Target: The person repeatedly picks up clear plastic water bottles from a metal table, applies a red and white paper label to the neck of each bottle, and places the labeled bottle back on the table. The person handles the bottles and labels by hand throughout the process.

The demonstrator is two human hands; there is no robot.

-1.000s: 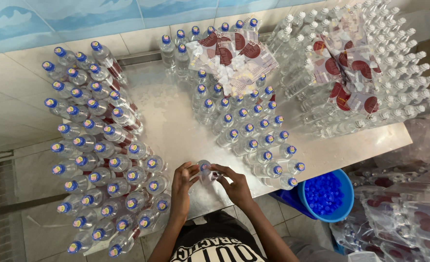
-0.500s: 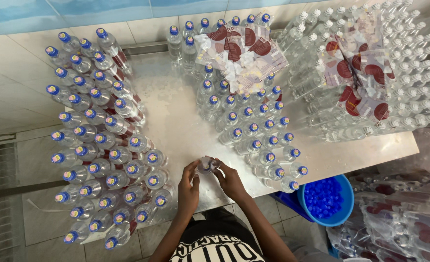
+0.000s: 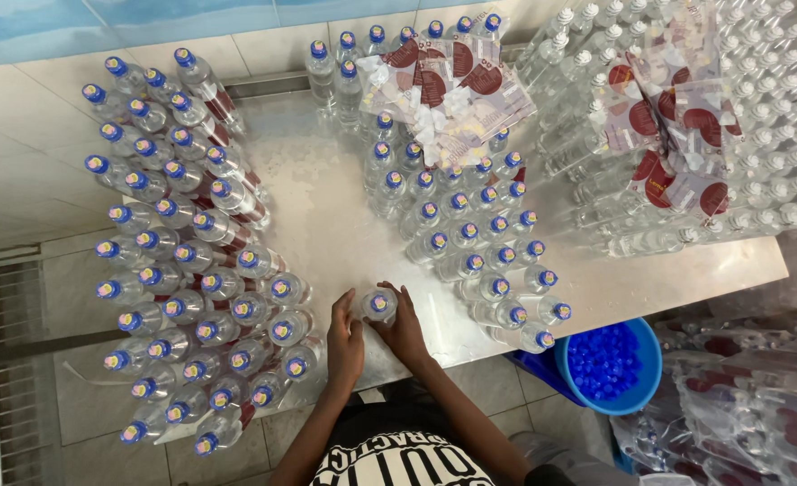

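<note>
Bottle [image 3: 378, 306] stands upright between our hands, left hand [image 3: 345, 340] and right hand [image 3: 405, 326] both grasping its sides to steady it, capped rows [image 3: 191, 270] alongside.

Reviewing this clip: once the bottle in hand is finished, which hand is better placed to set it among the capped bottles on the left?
Left, probably. The left hand cups the bottle on the side nearest the left capped bottles; the right hand would need to cross over.

Left hand [image 3: 345, 340] and right hand [image 3: 405, 326] clasp capped bottle [image 3: 378, 305] on table [image 3: 326, 216]; bottle rows either side.
</note>
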